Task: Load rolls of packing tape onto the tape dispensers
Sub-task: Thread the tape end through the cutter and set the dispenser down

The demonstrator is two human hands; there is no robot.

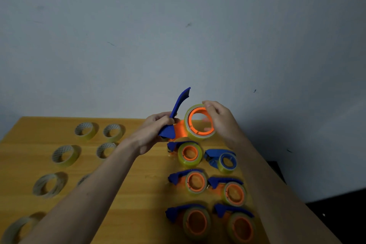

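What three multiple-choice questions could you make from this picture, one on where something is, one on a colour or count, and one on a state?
1. Where do the loose tape rolls lie on the table?
A. left part
B. right part
C. stacked in the centre

2. How many loaded dispensers rest on the table?
A. two
B. six
C. ten

3. The blue arm of the held dispenser is
A. folded down
B. raised
C. missing

Answers: 1 A, they sit left of the arms. 2 B, three rows of two. 3 B, the arm points up while the left hand grips the dispenser and the right hand holds its roll.
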